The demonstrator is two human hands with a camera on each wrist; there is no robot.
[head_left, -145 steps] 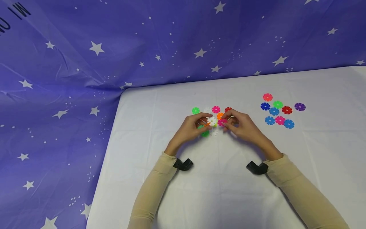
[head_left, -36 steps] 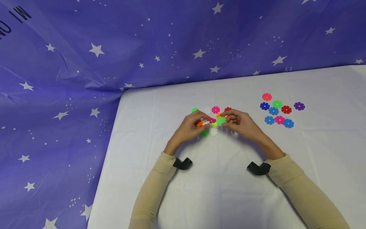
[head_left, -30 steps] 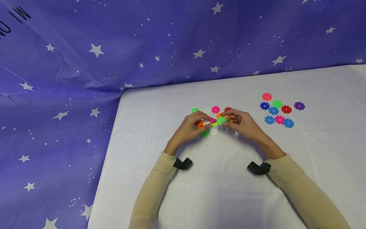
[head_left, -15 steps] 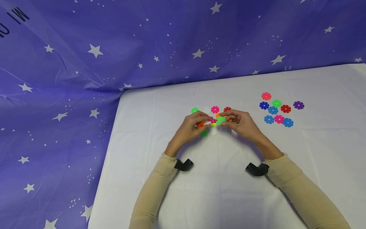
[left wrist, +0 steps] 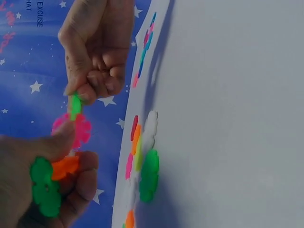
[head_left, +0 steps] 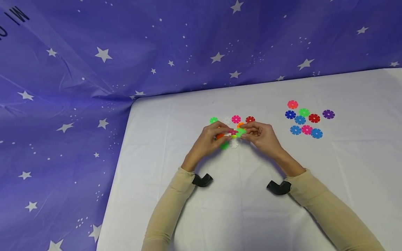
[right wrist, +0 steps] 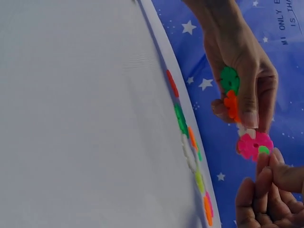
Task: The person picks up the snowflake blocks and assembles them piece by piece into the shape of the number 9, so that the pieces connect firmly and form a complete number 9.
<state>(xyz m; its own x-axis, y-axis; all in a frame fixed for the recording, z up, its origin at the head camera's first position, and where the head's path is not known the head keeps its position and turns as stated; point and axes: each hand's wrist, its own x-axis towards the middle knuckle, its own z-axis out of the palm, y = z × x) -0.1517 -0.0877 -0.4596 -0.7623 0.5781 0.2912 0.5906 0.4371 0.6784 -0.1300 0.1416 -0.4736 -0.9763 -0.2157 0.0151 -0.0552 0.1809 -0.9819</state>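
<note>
My left hand grips a short chain of slotted plastic discs, joined edge to edge. In the left wrist view the chain runs from a dark green disc through an orange disc to a pink disc; a white disc shows before the pink one in the right wrist view. The left thumb presses on the pink end. My right hand pinches a light green disc between thumb and forefinger, its edge right at the pink disc's rim. The right hand's other fingers are curled.
Loose discs lie under and behind the hands, among them a red disc, a pink disc and a white disc. A second group, with a purple disc, lies at the right on the white tablecloth. A starry purple backdrop stands behind.
Earliest, the right hand held the pink disc beside the white one; now pink is on the left hand's chain and the right hand holds light green. Since then the right hand moved slightly left.
</note>
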